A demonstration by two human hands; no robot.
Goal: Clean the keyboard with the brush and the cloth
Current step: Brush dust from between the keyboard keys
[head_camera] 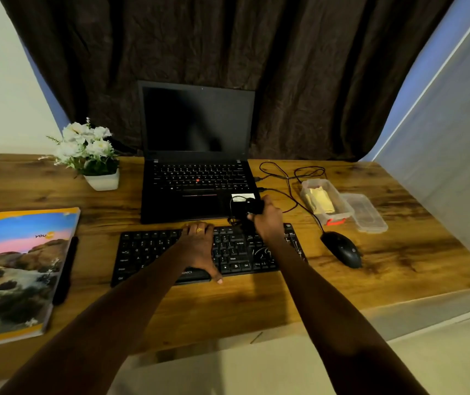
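The black keyboard (148,252) lies on the wooden desk in front of the laptop. My left hand (199,246) rests flat across its middle, fingers straight to the top edge and thumb at the front edge. My right hand (268,220) hovers over the keyboard's upper right and grips a small black object (249,208) at the laptop's front right corner. That object's shape is hard to make out, and thin black loops show around it. A folded yellow cloth (320,199) lies inside a clear plastic box (339,205) to the right.
An open black laptop (196,155) stands behind the keyboard. Black cables (288,178) run to a black mouse (342,249) on the right. The box's clear lid (367,213) lies beside it. At left are a flower pot (91,155), a book (14,272) and a black pen (65,269).
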